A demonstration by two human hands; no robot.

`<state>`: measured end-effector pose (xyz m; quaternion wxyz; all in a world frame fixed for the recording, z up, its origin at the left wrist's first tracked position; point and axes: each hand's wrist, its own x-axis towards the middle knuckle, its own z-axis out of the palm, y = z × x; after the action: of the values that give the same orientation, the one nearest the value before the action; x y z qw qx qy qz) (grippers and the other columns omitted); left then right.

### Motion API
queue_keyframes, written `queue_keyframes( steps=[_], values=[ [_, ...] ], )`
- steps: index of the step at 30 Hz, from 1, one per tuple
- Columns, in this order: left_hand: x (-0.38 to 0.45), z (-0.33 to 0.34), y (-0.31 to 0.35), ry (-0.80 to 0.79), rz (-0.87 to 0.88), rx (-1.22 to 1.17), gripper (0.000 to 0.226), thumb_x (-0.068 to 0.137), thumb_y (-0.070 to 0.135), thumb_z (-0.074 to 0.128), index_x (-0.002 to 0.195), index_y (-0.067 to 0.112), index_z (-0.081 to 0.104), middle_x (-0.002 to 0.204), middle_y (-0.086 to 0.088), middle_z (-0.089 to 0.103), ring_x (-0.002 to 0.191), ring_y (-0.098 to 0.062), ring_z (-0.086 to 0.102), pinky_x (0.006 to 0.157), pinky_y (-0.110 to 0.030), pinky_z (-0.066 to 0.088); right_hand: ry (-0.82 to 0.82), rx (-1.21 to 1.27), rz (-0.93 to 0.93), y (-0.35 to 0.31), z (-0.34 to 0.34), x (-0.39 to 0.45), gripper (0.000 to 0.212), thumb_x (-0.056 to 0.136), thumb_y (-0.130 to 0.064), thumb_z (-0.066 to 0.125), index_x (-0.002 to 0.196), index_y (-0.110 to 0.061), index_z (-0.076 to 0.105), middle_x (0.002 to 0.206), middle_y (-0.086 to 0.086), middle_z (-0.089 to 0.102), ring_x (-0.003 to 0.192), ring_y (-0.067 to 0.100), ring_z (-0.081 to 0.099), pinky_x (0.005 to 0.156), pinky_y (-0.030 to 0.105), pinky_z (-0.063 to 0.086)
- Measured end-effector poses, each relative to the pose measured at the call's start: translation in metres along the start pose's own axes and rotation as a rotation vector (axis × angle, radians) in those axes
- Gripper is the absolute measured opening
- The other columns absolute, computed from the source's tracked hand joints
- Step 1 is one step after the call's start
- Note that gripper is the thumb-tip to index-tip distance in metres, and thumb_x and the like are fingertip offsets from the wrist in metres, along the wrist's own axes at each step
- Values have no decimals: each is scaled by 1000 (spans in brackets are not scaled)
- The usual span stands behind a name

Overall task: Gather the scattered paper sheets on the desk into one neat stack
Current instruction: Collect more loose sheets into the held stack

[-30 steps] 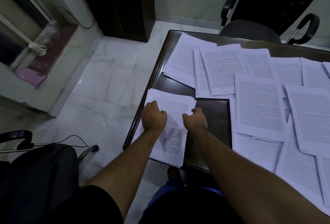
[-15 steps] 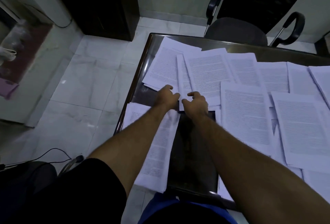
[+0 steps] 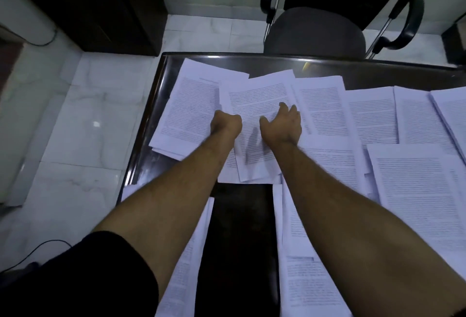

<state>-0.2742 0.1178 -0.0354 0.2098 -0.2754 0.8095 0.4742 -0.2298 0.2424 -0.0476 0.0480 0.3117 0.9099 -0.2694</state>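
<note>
Several printed paper sheets lie scattered over a dark glossy desk [image 3: 239, 241]. Both my hands are on one tilted sheet [image 3: 259, 94] at the far left-centre. My left hand [image 3: 225, 125] is curled at that sheet's left edge and seems to grip it. My right hand [image 3: 282, 125] lies flat on the same sheet with its fingers apart. A small pile of sheets [image 3: 189, 261] lies at the near left edge, partly under my left forearm. Another sheet [image 3: 191, 104] lies just left of my hands, and more sheets [image 3: 416, 190] cover the right side.
An office chair [image 3: 315, 31] with black armrests stands beyond the desk's far edge. A dark cabinet [image 3: 88, 6] is at the back left on the white marble floor. A black cable [image 3: 37, 248] runs along the floor at the near left. The desk's left edge [image 3: 148, 104] drops to the floor.
Both hands left the pile at the near left edge and reached forward across the desk. They now sit on a sheet farther away, which has tilted.
</note>
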Motion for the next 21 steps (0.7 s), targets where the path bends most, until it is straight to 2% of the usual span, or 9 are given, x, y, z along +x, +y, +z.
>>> queue_keyframes(
  steps=[3, 7, 10, 12, 13, 15, 17, 19, 21],
  values=[
    [2, 11, 7, 32, 14, 58, 45, 78, 20, 68, 120, 8, 59, 117, -9, 67, 101, -30, 66, 86, -35, 57, -17, -74, 14, 4, -1, 10, 68, 91, -48, 54, 148, -15, 37, 153, 13, 38, 139, 34, 36, 111, 48, 33],
    [2, 18, 10, 71, 38, 61, 39, 76, 17, 66, 114, 10, 62, 110, -4, 69, 93, -26, 66, 80, -29, 55, 96, -59, -73, 7, 2, 4, 59, 90, -40, 56, 143, -15, 45, 142, 10, 51, 127, 32, 47, 103, 44, 38],
    [10, 17, 10, 78, 72, 51, 41, 79, 14, 63, 119, 7, 63, 114, -7, 68, 96, -27, 66, 80, -30, 56, 178, -60, -51, 22, 0, 11, 63, 86, -40, 59, 142, -13, 47, 150, 17, 42, 137, 37, 38, 111, 48, 31],
    [11, 13, 11, 89, 99, -2, 38, 81, 13, 63, 118, 7, 63, 111, -7, 69, 91, -25, 65, 70, -26, 52, 99, -59, 21, 28, -2, 18, 69, 87, -43, 59, 147, -14, 39, 156, 18, 32, 144, 38, 28, 116, 49, 25],
    [11, 11, 11, 93, 110, -42, 35, 82, 12, 65, 116, 7, 64, 109, -8, 69, 87, -25, 65, 67, -25, 51, 67, -60, 27, 29, -4, 20, 71, 87, -44, 59, 148, -14, 37, 156, 17, 33, 143, 37, 30, 115, 49, 26],
    [11, 6, 9, 112, 135, -120, 29, 82, 11, 67, 110, 7, 64, 106, -11, 69, 85, -26, 66, 65, -29, 54, 78, -51, -16, 22, -7, 17, 70, 85, -45, 60, 146, -16, 39, 149, 13, 45, 134, 35, 42, 108, 48, 33],
    [10, 1, 5, 153, 188, -127, 22, 82, 11, 68, 103, 8, 62, 102, -10, 68, 86, -28, 66, 70, -35, 59, 105, 1, -23, 13, -10, 11, 69, 83, -43, 63, 143, -18, 42, 139, 9, 54, 125, 32, 49, 102, 46, 36],
    [7, -4, 0, 204, 247, -69, 18, 82, 11, 67, 98, 9, 60, 97, -10, 66, 86, -30, 64, 73, -38, 59, 100, 49, -5, 9, -10, 5, 68, 83, -42, 63, 143, -20, 42, 134, 8, 57, 121, 32, 52, 99, 46, 37],
    [6, -8, -1, 201, 267, -80, 20, 84, 10, 66, 102, 7, 61, 98, -12, 65, 87, -32, 64, 74, -38, 58, 80, 157, -10, 8, -7, 2, 67, 84, -38, 64, 144, -19, 41, 130, 10, 59, 117, 33, 55, 98, 47, 41]
  ],
)
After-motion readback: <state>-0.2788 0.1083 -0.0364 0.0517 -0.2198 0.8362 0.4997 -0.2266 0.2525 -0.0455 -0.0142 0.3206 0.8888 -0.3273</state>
